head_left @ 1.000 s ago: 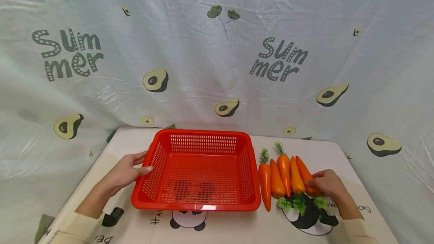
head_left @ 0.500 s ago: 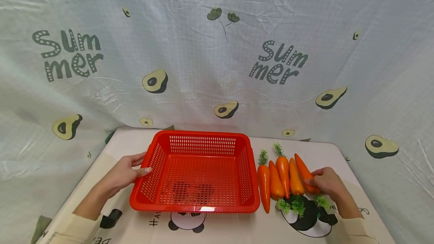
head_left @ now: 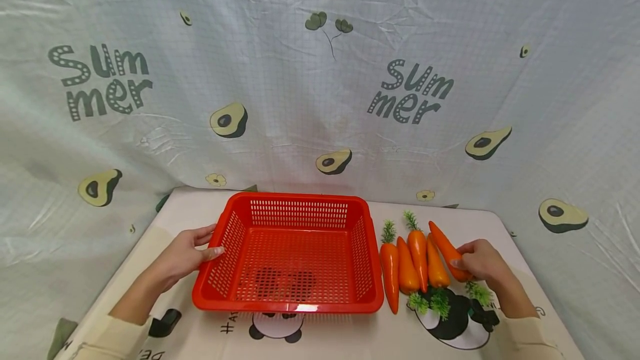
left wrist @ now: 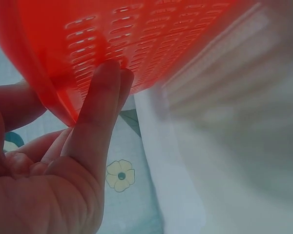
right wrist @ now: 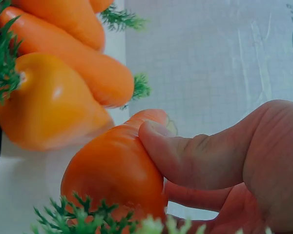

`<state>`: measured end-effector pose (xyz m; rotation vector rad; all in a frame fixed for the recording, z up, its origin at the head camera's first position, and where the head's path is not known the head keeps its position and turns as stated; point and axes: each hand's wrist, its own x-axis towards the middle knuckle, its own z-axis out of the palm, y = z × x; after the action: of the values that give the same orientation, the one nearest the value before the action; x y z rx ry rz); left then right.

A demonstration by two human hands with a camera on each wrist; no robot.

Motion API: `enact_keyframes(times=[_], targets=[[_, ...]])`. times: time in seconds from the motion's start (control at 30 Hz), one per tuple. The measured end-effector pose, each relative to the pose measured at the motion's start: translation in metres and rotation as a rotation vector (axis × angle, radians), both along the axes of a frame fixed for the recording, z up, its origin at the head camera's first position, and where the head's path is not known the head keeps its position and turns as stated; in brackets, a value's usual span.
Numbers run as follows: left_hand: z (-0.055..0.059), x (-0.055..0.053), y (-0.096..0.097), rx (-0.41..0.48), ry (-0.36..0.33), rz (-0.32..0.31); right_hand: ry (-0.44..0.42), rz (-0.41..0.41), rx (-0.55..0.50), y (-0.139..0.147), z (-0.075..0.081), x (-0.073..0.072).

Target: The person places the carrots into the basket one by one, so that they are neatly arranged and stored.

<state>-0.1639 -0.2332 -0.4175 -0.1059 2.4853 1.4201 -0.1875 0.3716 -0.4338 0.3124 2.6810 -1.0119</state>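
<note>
My left hand (head_left: 186, 250) grips the left side of a red plastic basket (head_left: 295, 200), thumb over the rim. In the left wrist view its fingers (left wrist: 95, 117) lie along the slotted outer wall. At the right, my right hand (head_left: 482, 263) pinches the rightmost orange carrot (head_left: 444, 240) between thumb and fingers near its leafy end. The right wrist view shows the thumb (right wrist: 178, 156) on this carrot's side and green leaves (right wrist: 93, 217) below. Several other carrots (head_left: 407, 274) lie in a row between the basket and that hand, some with tops pointing away, others toward me.
The basket holds nothing and stands on a pale printed tabletop (head_left: 345, 338). Behind the table hangs a light curtain (head_left: 280, 154) with avocado and lettering prints.
The right hand has shifted slightly away from me with its carrot, whose tip has swung left toward the neighbouring carrot. The left hand and basket stay nearly still; the head view tilted a little.
</note>
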Motion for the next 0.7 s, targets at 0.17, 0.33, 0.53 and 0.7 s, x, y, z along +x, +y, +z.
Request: enact_keyframes(times=[0.17, 0.33, 0.53, 0.7], targets=[[-0.001, 0.0, 0.001, 0.015, -0.008, 0.003, 0.003, 0.013, 0.008, -0.004, 0.004, -0.001], [-0.002, 0.0, 0.002, 0.015, -0.009, 0.009, 0.025, 0.034, 0.013, -0.01, 0.009, -0.001], [-0.001, -0.001, 0.0, 0.004, -0.031, 0.009, 0.029, 0.061, 0.005, -0.017, 0.016, 0.0], [0.0, -0.002, -0.002, 0.001, -0.024, -0.001, 0.045, 0.09, -0.002, -0.022, 0.022, -0.001]])
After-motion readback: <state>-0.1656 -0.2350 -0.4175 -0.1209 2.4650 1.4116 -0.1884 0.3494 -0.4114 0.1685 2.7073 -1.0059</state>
